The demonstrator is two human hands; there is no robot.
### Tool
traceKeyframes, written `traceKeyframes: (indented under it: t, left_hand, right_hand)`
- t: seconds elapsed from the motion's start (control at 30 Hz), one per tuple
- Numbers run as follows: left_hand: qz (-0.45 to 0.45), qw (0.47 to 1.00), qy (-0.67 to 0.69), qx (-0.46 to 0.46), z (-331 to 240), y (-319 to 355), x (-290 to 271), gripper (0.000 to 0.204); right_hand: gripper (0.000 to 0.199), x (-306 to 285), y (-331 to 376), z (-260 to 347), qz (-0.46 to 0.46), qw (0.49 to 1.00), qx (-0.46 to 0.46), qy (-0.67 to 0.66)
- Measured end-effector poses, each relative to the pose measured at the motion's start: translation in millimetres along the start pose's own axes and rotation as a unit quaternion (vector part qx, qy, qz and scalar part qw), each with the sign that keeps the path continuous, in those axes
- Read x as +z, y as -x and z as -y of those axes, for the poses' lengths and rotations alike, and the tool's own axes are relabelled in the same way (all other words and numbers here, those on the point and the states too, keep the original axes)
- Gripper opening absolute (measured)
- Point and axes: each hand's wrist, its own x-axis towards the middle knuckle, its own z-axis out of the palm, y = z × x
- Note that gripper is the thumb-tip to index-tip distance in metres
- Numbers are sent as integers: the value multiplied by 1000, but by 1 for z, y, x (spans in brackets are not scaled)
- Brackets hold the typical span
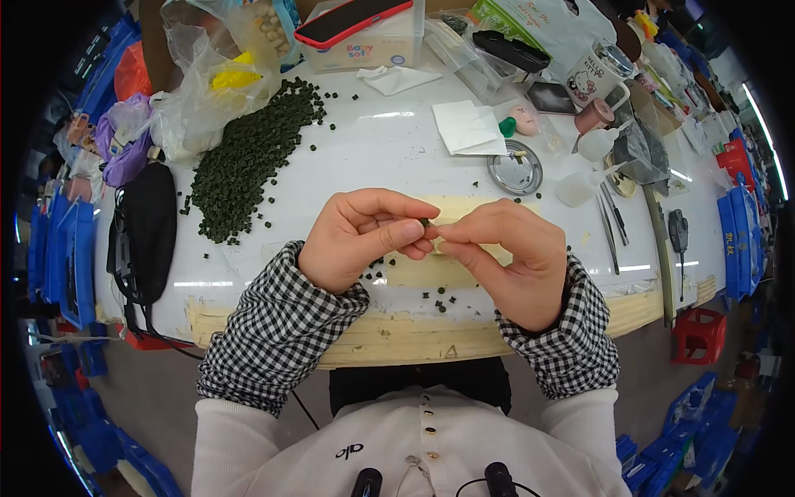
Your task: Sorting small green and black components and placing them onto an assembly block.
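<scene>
Over the front middle of the table my two hands meet fingertip to fingertip. My left hand [360,236] is closed in a pinch, with a small dark green piece [426,222] between thumb and forefinger. My right hand [513,258] is also pinched, its thumb and forefinger tips right beside that piece. Whatever those fingers hold is too small to make out. Beneath the hands lies a pale yellow mat [414,274]. A few loose dark pieces [440,303] are scattered near the table's front edge. A large heap of similar dark green pieces [257,157] spreads at the left.
A black pouch [147,232] lies far left, near plastic bags [203,108]. At the back, a red-edged phone [352,23] rests on a clear box [364,51]. Rightward are white tissue [468,128], a round metal dish [515,168], a mug [592,80] and tweezers [609,228].
</scene>
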Motion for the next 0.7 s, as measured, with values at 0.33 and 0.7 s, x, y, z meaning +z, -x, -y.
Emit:
traceKeyframes:
  t: [0.33,0.7]
  left_hand:
    - [7,999,37,8,1,1,3,22]
    - [-29,999,4,28,3,3,9,12]
  right_hand:
    - [23,1,3,-5,-4,997,39,-65]
    - [20,11,9,-3,-26,985,101,-136]
